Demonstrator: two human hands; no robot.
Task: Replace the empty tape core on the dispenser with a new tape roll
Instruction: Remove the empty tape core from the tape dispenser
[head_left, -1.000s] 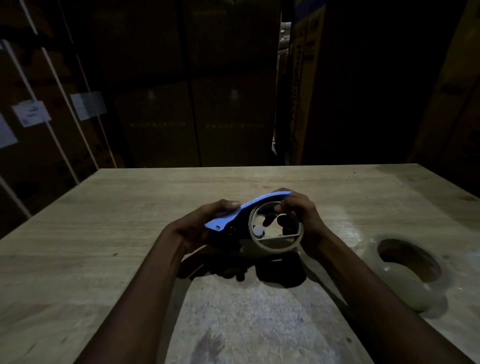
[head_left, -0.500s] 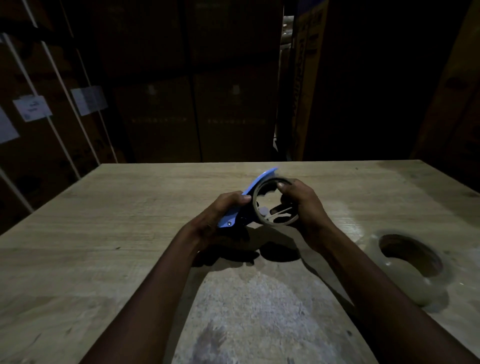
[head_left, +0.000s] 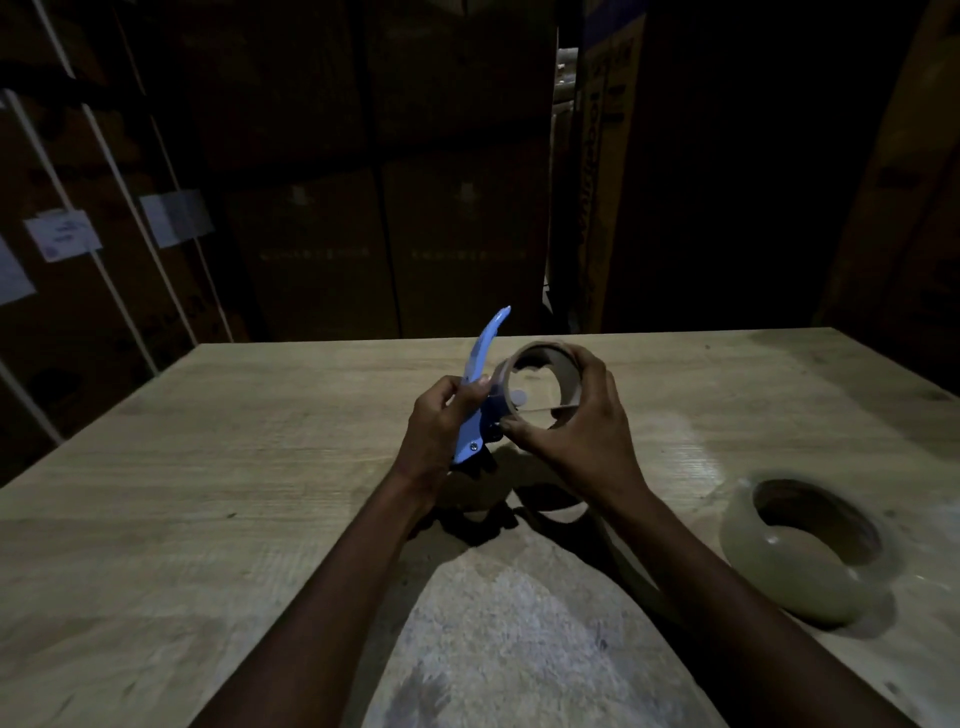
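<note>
I hold a blue tape dispenser (head_left: 480, 364) nearly upright above the middle of the wooden table (head_left: 208, 493). My left hand (head_left: 441, 426) grips its lower body. My right hand (head_left: 576, 421) wraps around the empty brown cardboard core (head_left: 550, 374), fingers over its top and thumb under it. The core sits beside the dispenser's hub, and its open end faces me. A full roll of clear tape (head_left: 800, 551) lies flat on the table to the right, apart from both hands.
Stacked cardboard boxes (head_left: 374, 234) stand in the dark behind the table's far edge. More strapped boxes with white labels (head_left: 62, 239) line the left side. The table's right corner reaches toward dark boxes.
The dispenser has been raised and tilted from lying flat to nearly upright. My right hand has shifted from the core's rim to gripping around the whole core.
</note>
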